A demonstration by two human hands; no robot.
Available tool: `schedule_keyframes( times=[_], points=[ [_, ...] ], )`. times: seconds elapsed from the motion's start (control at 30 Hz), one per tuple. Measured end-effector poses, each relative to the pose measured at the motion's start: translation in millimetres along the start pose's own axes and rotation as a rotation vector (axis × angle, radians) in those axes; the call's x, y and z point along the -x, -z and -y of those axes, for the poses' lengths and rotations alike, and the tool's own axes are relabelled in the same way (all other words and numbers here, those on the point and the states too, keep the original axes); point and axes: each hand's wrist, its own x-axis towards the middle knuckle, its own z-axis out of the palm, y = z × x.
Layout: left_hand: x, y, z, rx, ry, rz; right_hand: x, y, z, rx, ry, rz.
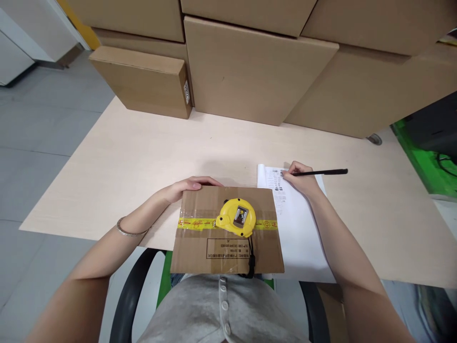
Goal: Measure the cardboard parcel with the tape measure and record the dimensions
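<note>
A small cardboard box point(203, 205), sealed with yellow printed tape, lies at the near table edge in front of my body. My left hand point(183, 188) holds its far left corner, with the thumb at the top edge and the fingers stretched along the far side, partly hidden. On top of the box sits a yellow tape measure point(228, 214), its black wrist strap point(252, 262) hanging toward me. My right hand point(300, 177) is closed around a black pen point(330, 172), over the printed upper part of a paper pad point(300, 233). The pen's tip is hidden by my fingers.
Large cardboard boxes point(250, 71) are stacked along the back of the table point(143, 147). A thinner box point(143, 85) stands at the back left. Chair armrests point(132, 295) flank me. A dark object with a cable point(444, 164) is at the right, on a green surface.
</note>
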Motion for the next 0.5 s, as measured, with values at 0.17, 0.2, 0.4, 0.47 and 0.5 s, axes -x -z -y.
schedule_keyframes(
  times=[0.17, 0.2, 0.4, 0.47, 0.5],
  points=[
    [-0.5, 0.8, -0.8, -0.002, 0.014, 0.008, -0.5, 0.8, -0.8, -0.002, -0.004, 0.006],
    [-0.6, 0.9, -0.9, -0.001, 0.014, 0.011, -0.4, 1.0, -0.7, -0.002, -0.003, 0.003],
    [-0.3, 0.8, -0.8, 0.005, 0.01, 0.008, 1.3, 1.1, 1.2, 0.001, 0.004, 0.007],
    [0.1, 1.2, -0.4, 0.006, 0.01, 0.012, 1.6, 0.9, 1.7, 0.003, 0.009, 0.008],
    [0.4, 1.5, -0.3, 0.005, 0.009, 0.015, 1.7, 0.8, 1.7, 0.004, 0.01, 0.012]
  ],
)
